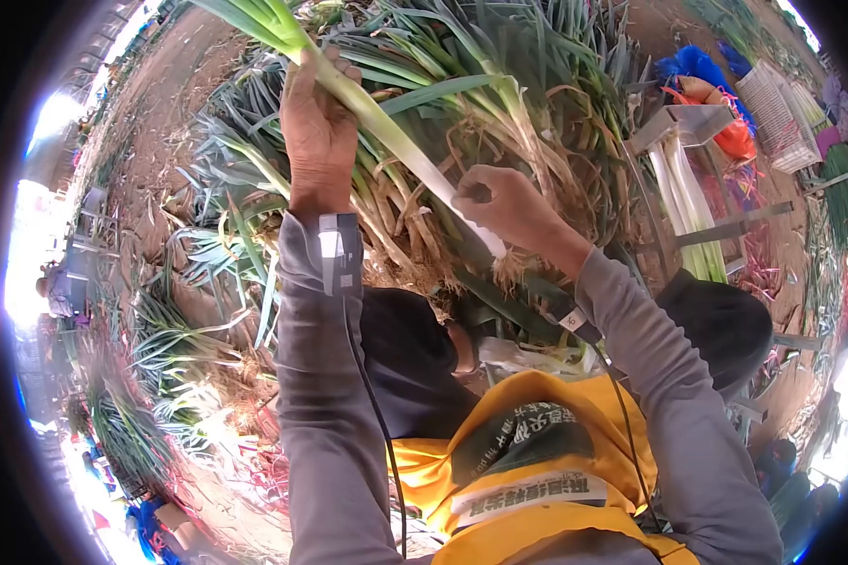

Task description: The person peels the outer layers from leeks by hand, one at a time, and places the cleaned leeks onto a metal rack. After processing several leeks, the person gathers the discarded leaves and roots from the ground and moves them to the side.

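A long green onion slants across in front of me, leaves at the upper left and white root end at the lower right. My left hand is closed around its stalk just below the leaves. Against the white lower part, my right hand has its thumb and fingers pinched at the stalk, a little above the roots. Whether a loose layer of skin is between these fingers is too small to tell. A big heap of green onions, roots toward me, lies behind and below both hands.
To the right, a metal frame holds several trimmed white stalks. Beyond it are a white basket and an orange bag. More green onions lie on the littered ground at the left. Cables run along both my sleeves.
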Tool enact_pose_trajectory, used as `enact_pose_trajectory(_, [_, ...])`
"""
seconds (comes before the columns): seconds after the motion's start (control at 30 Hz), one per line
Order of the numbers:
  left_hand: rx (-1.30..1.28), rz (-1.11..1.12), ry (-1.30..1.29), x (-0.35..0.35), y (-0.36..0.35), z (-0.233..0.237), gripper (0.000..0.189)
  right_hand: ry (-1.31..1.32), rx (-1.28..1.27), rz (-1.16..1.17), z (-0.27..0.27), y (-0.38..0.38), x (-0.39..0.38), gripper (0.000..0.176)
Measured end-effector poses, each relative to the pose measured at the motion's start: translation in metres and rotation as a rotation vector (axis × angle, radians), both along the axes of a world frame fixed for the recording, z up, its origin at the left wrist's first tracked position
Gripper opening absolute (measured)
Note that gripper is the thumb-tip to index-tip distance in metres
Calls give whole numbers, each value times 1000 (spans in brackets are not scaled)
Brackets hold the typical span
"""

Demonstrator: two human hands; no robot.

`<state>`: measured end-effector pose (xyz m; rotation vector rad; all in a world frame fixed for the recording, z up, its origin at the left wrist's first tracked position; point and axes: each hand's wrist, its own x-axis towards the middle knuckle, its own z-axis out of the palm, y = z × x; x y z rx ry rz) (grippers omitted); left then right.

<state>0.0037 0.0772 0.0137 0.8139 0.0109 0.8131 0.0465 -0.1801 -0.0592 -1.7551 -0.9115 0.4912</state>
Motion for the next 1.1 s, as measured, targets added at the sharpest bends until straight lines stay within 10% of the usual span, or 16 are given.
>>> enact_pose_trajectory(0.57, [-48, -65, 17, -2, -20, 16, 23, -51, 10, -38, -3, -8, 2, 21])
enact_pose_trajectory(0.73, [39, 32, 17, -4, -28, 18, 23, -412, 0, -46, -3, -15, -17, 25])
enact_pose_trajectory(1.1, [14, -20, 6, -5, -31, 18, 22, -182, 84, -103, 3, -8, -9, 22])
